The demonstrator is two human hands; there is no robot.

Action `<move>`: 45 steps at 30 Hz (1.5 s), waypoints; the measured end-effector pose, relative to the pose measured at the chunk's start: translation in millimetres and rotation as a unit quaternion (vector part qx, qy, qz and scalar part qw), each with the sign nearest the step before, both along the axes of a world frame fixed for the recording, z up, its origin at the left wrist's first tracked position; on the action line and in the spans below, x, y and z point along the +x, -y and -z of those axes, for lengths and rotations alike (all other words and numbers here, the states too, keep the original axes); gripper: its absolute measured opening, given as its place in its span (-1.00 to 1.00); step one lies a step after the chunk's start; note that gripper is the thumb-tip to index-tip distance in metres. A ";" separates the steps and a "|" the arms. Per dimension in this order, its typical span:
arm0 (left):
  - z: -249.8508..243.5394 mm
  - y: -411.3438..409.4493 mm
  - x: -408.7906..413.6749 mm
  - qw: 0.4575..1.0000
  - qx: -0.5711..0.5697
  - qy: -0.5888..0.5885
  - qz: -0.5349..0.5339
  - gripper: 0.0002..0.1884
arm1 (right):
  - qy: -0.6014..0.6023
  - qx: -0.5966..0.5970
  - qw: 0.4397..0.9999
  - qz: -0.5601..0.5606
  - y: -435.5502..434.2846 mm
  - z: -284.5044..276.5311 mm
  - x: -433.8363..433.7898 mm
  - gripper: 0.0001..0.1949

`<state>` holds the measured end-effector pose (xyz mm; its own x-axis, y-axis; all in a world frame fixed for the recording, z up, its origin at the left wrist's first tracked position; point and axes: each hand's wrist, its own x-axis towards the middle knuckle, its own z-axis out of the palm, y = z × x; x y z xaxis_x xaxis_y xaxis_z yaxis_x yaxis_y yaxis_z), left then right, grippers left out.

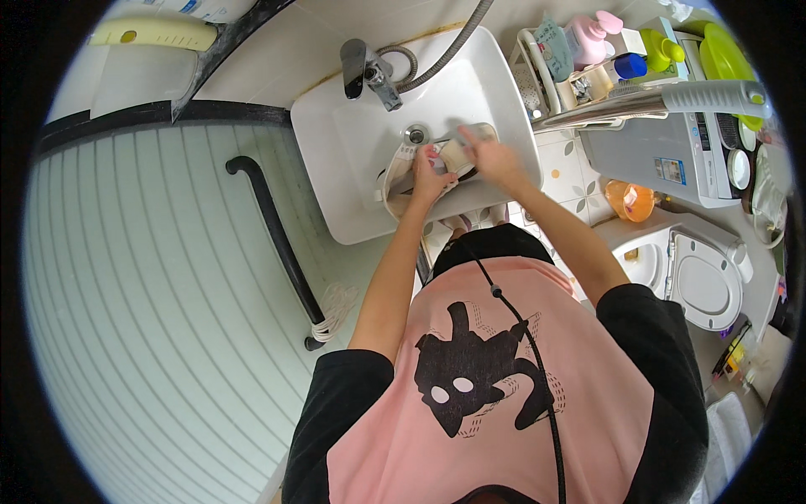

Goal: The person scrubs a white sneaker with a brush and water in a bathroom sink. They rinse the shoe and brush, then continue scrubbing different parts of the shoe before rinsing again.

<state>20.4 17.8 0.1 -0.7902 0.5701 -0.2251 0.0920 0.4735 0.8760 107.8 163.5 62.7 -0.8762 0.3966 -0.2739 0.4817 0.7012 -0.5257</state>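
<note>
A light beige shoe (398,173) lies in the front of the white washbasin (352,183), tilted, its opening towards the left. My left hand (433,173) grips the shoe around its middle. My right hand (488,154), partly blurred, is at the shoe's right end, with its fingers bent over a greyish thing that may be a brush; what it holds is not clear. The metal drain (415,135) is just beyond the shoe. Above the basin's back edge stands a chrome faucet (376,75), its lever to the left.
A grey flexible hose (450,53) hangs into the basin's back. Right of the basin are a white rack (535,69) with bottles, a washing machine (655,151) and a toilet (699,277). A frosted glass door (157,283) with a black handle (277,246) is on the left.
</note>
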 end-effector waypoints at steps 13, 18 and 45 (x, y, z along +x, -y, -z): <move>-3.6 -11.5 -3.8 0.951 -0.095 0.293 0.003 -0.72 | -0.024 -0.007 0.998 0.059 14.3 5.0 0.0 -0.57; 1.1 -16.3 2.8 0.920 0.061 0.378 -0.084 -0.70 | -0.059 -0.003 0.998 0.038 17.6 -6.6 4.2 -0.58; 0.3 -5.1 4.8 0.888 0.158 0.421 -0.096 -0.79 | 0.024 -0.004 0.996 0.091 -1.7 15.7 -5.0 -0.48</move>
